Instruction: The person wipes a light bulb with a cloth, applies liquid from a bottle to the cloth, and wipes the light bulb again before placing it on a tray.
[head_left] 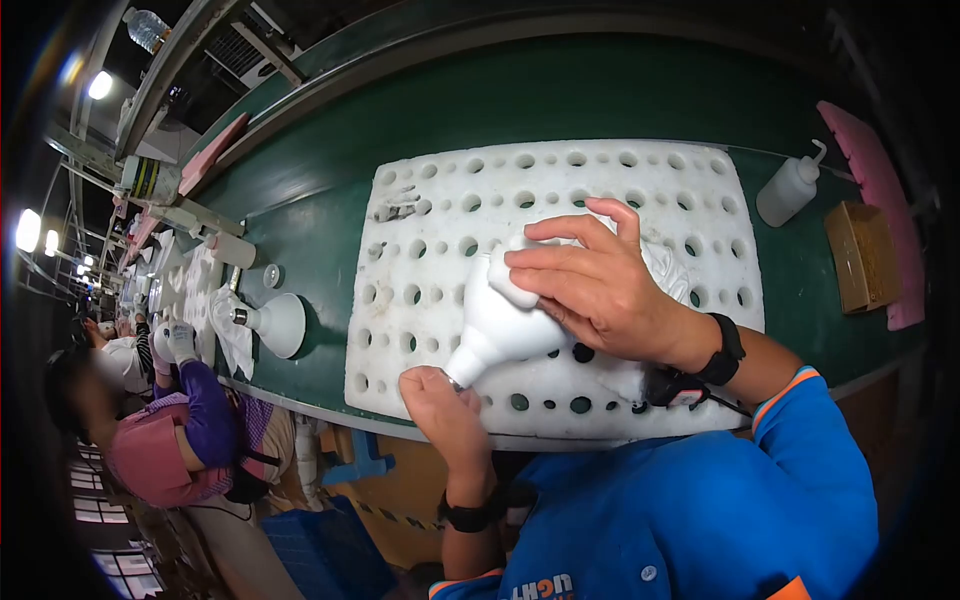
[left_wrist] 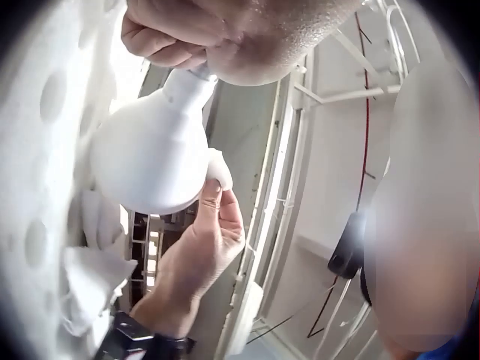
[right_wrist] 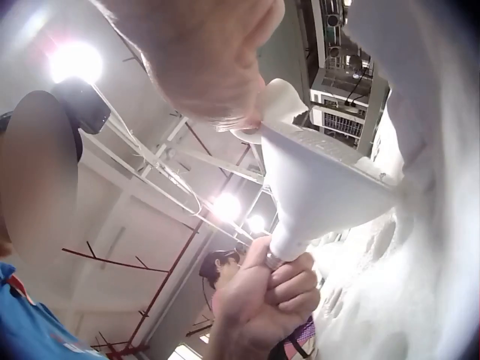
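A white reflector light bulb [head_left: 500, 330] is held tilted over a white foam board [head_left: 430, 180] full of round holes. My left hand [head_left: 445, 410] grips it by its metal screw base, fingers curled round and hiding most of that base. At the wide end, my right hand [head_left: 610, 285] pinches a white cloth [left_wrist: 220, 169] between thumb and fingers, against the bulb's rim. In the right wrist view, the cloth folds over the edge of the bulb's face. Behind the right hand, a crumpled white cloth [head_left: 662, 265] lies on the board.
A second white bulb [head_left: 285, 325] lies at the left on the green bench [head_left: 330, 230]. To the right stand a pump bottle [head_left: 790, 190] and a cardboard box [head_left: 865, 255]. A black device [head_left: 680, 390] sits at the board's near edge. Another person works further left.
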